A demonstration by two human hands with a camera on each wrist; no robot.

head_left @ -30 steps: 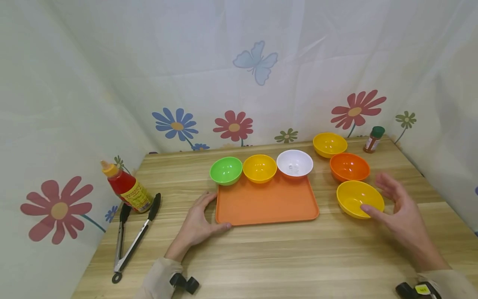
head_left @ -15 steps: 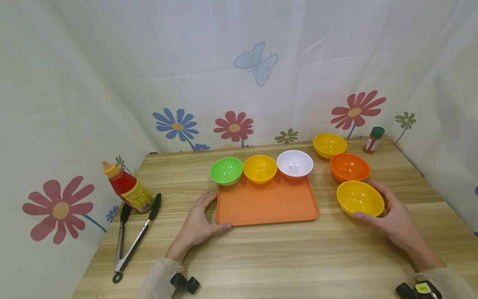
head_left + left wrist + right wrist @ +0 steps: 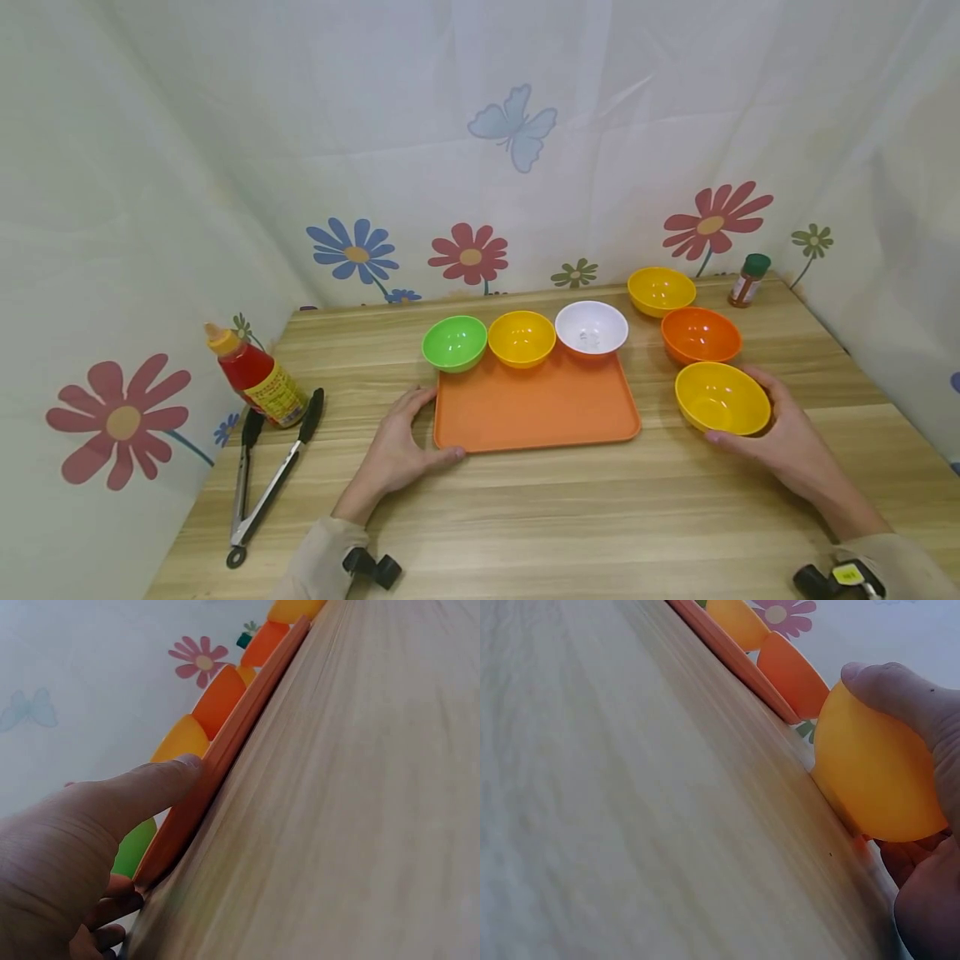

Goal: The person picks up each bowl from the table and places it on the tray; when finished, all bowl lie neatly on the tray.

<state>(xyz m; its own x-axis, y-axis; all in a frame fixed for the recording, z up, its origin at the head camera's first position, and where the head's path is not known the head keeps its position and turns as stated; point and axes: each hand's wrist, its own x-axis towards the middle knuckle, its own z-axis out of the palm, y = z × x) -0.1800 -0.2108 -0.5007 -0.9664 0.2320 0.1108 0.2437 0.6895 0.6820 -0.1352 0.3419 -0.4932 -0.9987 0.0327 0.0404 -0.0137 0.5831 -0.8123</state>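
My left hand point(image 3: 397, 450) holds the front left corner of an orange tray point(image 3: 532, 408), thumb along the front edge and fingers at the left side. In the left wrist view the thumb point(image 3: 157, 784) lies against the tray's rim. A green bowl point(image 3: 454, 343), a yellow bowl point(image 3: 522, 340) and a white bowl point(image 3: 592, 328) stand along the tray's back edge. To the right, my right hand point(image 3: 787, 446) grips the nearest yellow bowl point(image 3: 722, 400). Its thumb point(image 3: 885, 690) presses on the bowl's side in the right wrist view; the other fingers are partly hidden behind the bowl.
An orange bowl point(image 3: 701, 335) and another yellow bowl point(image 3: 661, 291) stand behind the gripped one. A green-capped spice jar point(image 3: 746, 282) is at the back right. On the left are a red sauce bottle point(image 3: 258, 379) and spread tongs point(image 3: 262, 500). A printed curtain point(image 3: 375, 100) surrounds the table.
My right hand has closed in from the right onto the nearest yellow bowl, its thumb coming down to the front side. The bowl and my left hand have stayed in place.
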